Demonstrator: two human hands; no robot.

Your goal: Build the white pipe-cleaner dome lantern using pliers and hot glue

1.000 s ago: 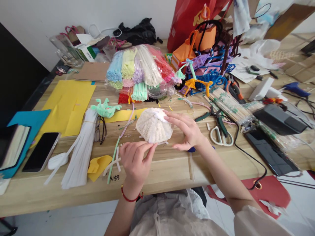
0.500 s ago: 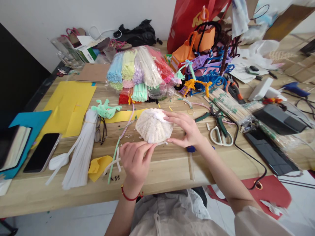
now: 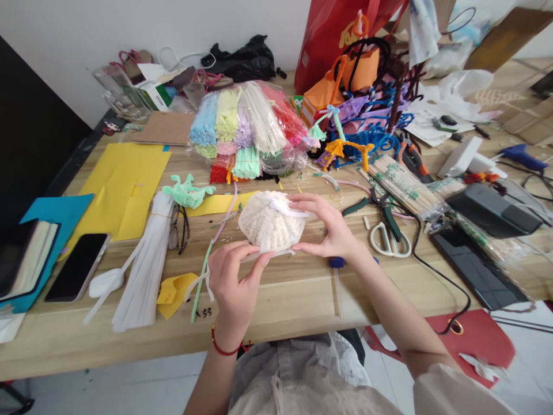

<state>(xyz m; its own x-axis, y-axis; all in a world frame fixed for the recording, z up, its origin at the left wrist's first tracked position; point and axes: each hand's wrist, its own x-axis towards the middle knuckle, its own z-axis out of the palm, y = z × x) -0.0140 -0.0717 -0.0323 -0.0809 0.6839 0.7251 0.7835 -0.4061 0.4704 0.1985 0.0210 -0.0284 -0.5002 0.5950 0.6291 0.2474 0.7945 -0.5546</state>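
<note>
Wooden tbl (image 3: 298, 300) under your hands; your R hand (image 3: 330, 227) grips the white shell-shaped pc (image 3: 272, 225) at its R side, L hand (image 3: 235, 274) at its lower edge, can't tell if pinching; bagged fuzzy stems (image 3: 263, 124) beyond your grip, white strips bundle (image 3: 142, 276) & phone (image 3: 78, 268) to its L

Left hand (image 3: 233, 282) bent at the fingers, right hand (image 3: 332, 230) with thumb and fingers parted, forearms (image 3: 384, 302) angled inward
</note>
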